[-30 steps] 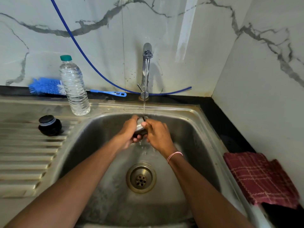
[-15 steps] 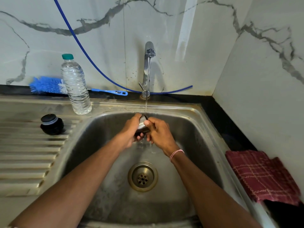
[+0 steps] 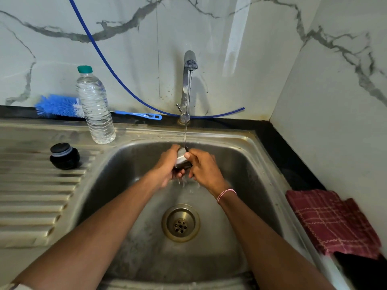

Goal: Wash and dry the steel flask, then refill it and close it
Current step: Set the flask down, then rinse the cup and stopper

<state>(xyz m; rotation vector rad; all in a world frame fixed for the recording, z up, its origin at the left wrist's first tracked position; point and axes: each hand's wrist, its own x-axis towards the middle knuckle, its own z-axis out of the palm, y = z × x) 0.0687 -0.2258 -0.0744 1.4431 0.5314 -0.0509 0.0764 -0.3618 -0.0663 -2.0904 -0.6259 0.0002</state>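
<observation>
I hold the small shiny steel flask (image 3: pixel 181 159) above the stainless steel sink (image 3: pixel 240 164), right under the thin stream from the chrome tap (image 3: pixel 189 80). Both hands grasp it: my left hand (image 3: pixel 167 165) is curled around its left side and my right hand (image 3: pixel 204 167) grips its right side, thumb on top. The round black cap (image 3: pixel 64 155) sits on the ribbed drainboard (image 3: pixel 31 195) near a clear plastic water bottle (image 3: pixel 95 105), and a red checked cloth (image 3: pixel 330 220) lies right of the sink.
</observation>
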